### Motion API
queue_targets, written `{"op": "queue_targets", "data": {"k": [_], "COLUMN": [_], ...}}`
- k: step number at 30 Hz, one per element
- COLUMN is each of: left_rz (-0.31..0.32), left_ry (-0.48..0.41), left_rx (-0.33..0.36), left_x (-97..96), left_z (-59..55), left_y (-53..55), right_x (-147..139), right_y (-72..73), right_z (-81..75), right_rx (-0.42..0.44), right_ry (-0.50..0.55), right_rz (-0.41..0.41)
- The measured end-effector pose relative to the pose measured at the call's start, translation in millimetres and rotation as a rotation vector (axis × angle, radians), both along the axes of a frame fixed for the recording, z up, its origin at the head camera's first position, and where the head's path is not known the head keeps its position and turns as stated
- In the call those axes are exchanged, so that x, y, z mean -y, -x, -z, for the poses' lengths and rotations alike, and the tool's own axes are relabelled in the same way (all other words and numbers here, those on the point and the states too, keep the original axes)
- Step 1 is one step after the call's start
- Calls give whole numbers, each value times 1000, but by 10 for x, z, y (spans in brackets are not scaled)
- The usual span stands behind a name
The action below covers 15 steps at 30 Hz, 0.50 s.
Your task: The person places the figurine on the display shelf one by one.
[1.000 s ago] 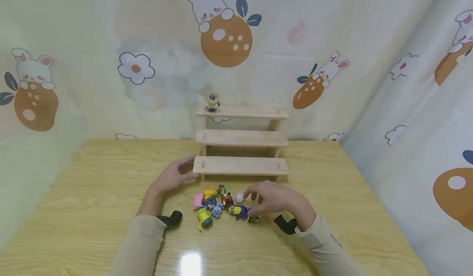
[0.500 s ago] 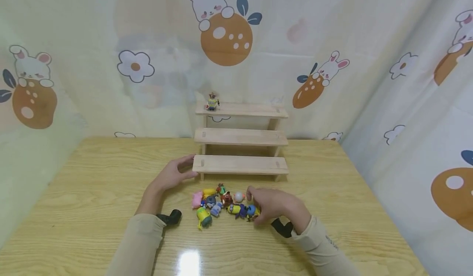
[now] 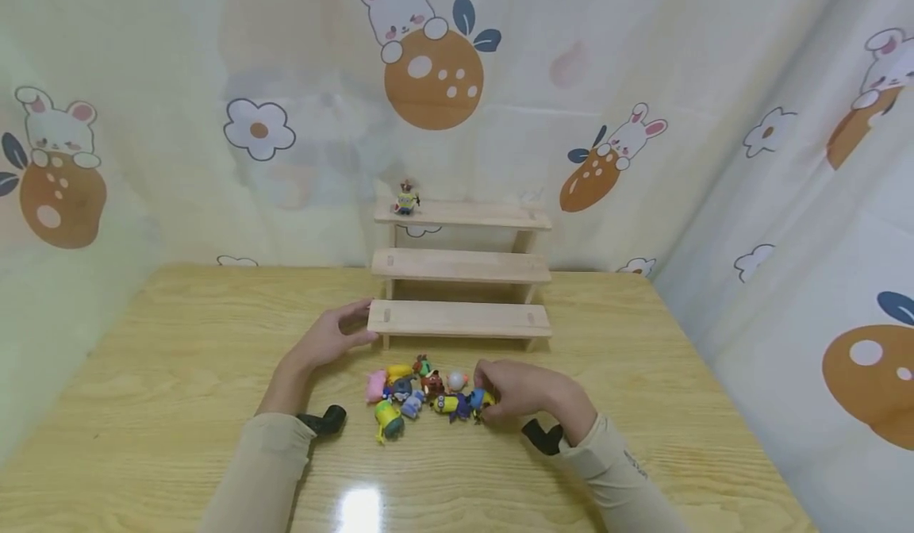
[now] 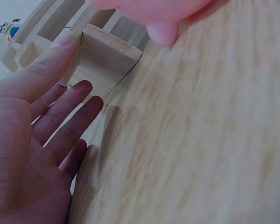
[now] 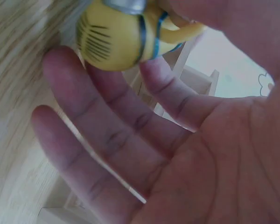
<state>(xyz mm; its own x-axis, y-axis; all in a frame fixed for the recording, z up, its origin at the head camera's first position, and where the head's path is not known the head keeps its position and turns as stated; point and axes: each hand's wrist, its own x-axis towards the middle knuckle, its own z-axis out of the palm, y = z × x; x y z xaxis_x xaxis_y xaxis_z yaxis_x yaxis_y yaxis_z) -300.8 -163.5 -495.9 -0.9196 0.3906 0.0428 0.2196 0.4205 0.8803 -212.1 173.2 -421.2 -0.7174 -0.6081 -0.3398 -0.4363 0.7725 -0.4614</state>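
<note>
In the head view, my left hand (image 3: 330,338) is at the left end of a three-step wooden display shelf (image 3: 460,319). Its thumb touches or nearly touches the end of the lowest step, and the other fingers reach out straight, as the left wrist view shows. My right hand (image 3: 527,390) pinches a small yellow-and-blue minion figure (image 5: 114,39) between thumb and fingertips, low over the table. Left of it lie a minion figure in purple (image 3: 451,404), a white-headed figure (image 3: 457,381), a red-brown figure (image 3: 432,382) and a yellow-green figure (image 3: 389,419).
A crowned minion figure (image 3: 406,199) stands at the left end of the top step. A pink pig figure (image 3: 376,387) lies at the pile's left side. Behind the wooden table (image 3: 178,343) hangs a rabbit-patterned curtain (image 3: 321,120).
My right hand has lowered from hovering over the right side of the pile to pinching the yellow-and-blue minion figure. My left hand stays by the shelf; the head view has shifted slightly.
</note>
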Motion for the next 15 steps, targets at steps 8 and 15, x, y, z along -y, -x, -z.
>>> {"op": "queue_targets", "data": {"k": [8,15], "left_rz": [0,5], "left_ry": [-9,-10], "left_rx": [-4,-5], "left_x": [-8,-21], "left_z": [7,-4], "left_y": [-12,-15], "right_x": [-60,-97], "right_y": [59,100], "right_z": [24,19], "right_rx": [-46,-106], "right_ry": [37,62], "right_rz": [9,6]}}
